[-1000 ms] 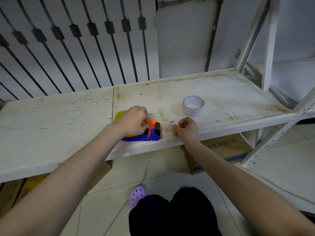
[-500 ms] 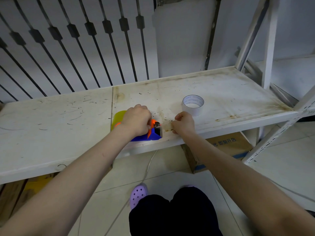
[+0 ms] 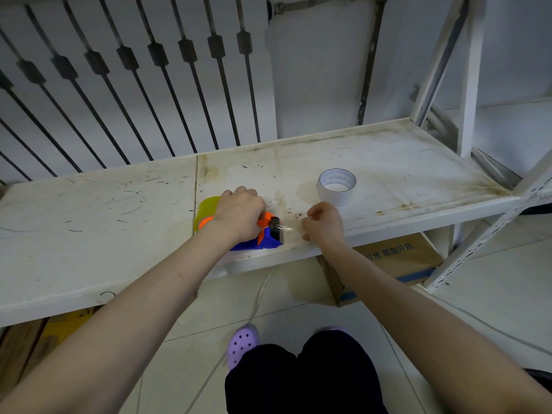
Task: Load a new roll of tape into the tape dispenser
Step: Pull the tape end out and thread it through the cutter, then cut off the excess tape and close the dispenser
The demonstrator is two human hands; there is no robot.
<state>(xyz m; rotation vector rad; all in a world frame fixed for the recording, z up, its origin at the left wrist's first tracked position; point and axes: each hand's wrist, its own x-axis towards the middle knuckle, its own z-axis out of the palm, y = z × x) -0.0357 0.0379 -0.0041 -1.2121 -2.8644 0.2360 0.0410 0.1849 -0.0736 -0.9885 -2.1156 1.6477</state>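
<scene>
At the near edge of the shelf [image 3: 89, 234] the left hand [image 3: 239, 216] presses down, curled over the light plastic tape dispenser [image 3: 263, 239], the right hand [image 3: 324, 224] pinches thin, clingy tape [image 3: 285, 228] just right of it, and farther right sits a stiff white tape roll [image 3: 337, 186], best taken by its rim.

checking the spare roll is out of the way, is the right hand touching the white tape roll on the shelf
Apart. The head view shows bare shelf between the right hand and the white tape roll, which sits behind it.
</scene>
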